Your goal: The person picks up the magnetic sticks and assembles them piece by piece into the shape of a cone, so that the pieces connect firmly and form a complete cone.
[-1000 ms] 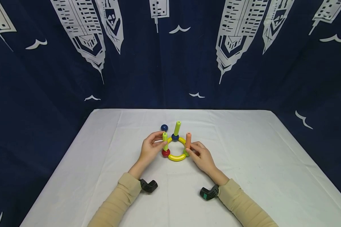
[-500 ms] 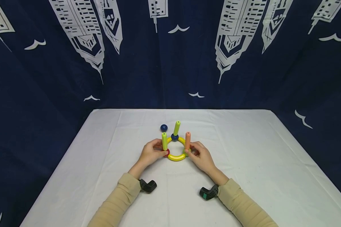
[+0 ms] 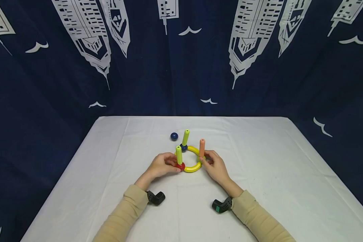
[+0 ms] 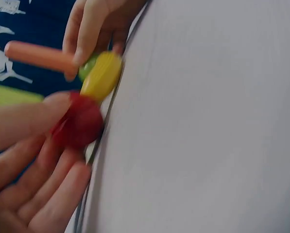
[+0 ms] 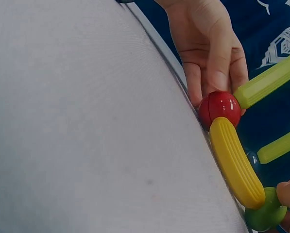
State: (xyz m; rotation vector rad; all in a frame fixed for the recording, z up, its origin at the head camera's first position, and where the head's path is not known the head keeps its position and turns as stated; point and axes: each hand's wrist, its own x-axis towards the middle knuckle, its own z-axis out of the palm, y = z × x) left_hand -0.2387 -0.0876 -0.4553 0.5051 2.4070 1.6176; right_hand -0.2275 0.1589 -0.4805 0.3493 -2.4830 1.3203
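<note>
A ring of yellow curved bars (image 3: 193, 168) and coloured balls lies on the white table. My left hand (image 3: 160, 165) holds the red ball (image 3: 180, 167) between thumb and fingers; a lime-green rod (image 3: 179, 155) stands up from it. At the ring's right side, my right hand (image 3: 215, 167) pinches the green ball (image 5: 267, 213), at the foot of an upright orange rod (image 3: 202, 148). The far corner has a dark blue ball (image 3: 184, 148) bearing another lime-green rod (image 3: 186, 137). In the left wrist view the ring's far part is hidden.
A loose dark blue ball (image 3: 174, 136) lies behind the ring. The white-covered table (image 3: 260, 151) extends around both arms. Behind it hangs a navy curtain (image 3: 175, 74) with white building prints. Each wrist wears a black camera mount.
My left hand has slid down from the lime-green rod to the red ball. The ring has turned slightly: the red ball came nearer and rightward, while the far blue ball shifted left.
</note>
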